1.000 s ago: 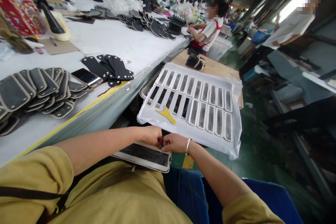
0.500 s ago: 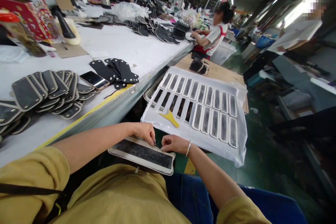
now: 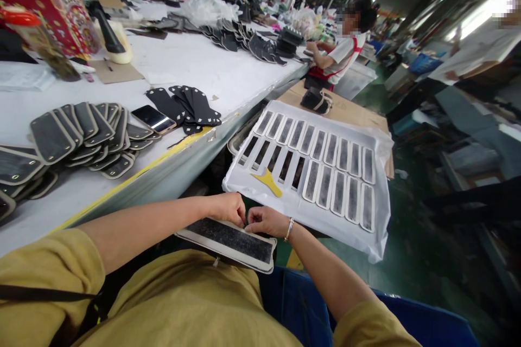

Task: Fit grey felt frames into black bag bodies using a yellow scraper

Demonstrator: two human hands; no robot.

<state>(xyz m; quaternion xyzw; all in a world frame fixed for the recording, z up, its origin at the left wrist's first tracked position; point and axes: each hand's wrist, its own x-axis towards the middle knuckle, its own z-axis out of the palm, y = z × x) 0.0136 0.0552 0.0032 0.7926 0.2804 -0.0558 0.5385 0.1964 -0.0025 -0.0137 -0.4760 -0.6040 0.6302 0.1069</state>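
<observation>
A long panel (image 3: 234,239) with a dark speckled middle and a pale border lies across my lap, slightly tilted. At its far edge, my left hand (image 3: 232,209) is closed with the fingertips pinched together. Close beside it, my right hand (image 3: 265,221), a bracelet at its wrist, pinches at the same edge. Whatever is between the fingers is too small or hidden to make out. Beyond my hands, a white sheet (image 3: 244,180) with rows of narrow slots bears several similar pale-rimmed strips (image 3: 338,195). Some slots at its left show dark gaps. A yellow fork-ended tool (image 3: 269,182) rests on it.
The white table (image 3: 134,73) on the left carries stacked dark panels with pale edging (image 3: 52,138), a phone (image 3: 153,119) and black cut pieces (image 3: 195,105). A co-worker (image 3: 342,57) sits at its far side. Blue material (image 3: 301,303) lies by my right side.
The view has shifted slightly, so the surroundings sit a little further right. My hands remain at the panel's far edge and are slightly closer together.
</observation>
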